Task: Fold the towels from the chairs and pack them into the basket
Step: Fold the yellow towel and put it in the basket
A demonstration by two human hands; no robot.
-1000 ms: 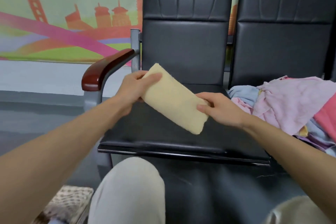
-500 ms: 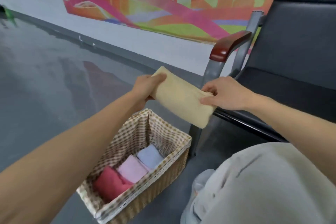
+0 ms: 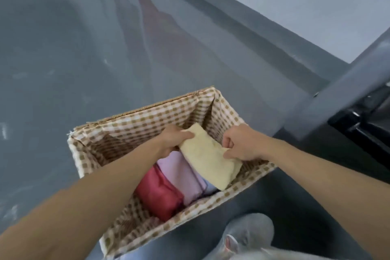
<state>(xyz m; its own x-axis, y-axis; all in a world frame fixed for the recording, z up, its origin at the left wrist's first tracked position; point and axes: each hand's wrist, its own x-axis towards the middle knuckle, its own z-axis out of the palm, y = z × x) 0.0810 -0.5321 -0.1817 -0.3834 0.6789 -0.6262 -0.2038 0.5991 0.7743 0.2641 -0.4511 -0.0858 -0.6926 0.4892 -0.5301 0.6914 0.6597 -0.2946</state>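
Both hands, left hand (image 3: pixel 172 140) and right hand (image 3: pixel 242 143), keep a clamped grip on the folded cream terry towel (image 3: pixel 207 157), low inside the gingham-lined wicker basket (image 3: pixel 135 119), right of the folded lilac towel (image 3: pixel 181 172). Released crooked, it may likely unfold over its neighbours.

towel (image 3: pixel 209 158) in basket (image 3: pixel 147 112), right of folded towels (image 3: pixel 175 173)

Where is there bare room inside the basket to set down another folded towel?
Bare lining shows between the far wall of the basket and the red towel and pink towel, and in a strip left of the red towel. The right end is crowded: the left hand and right hand hold the yellow towel over a pale blue towel.
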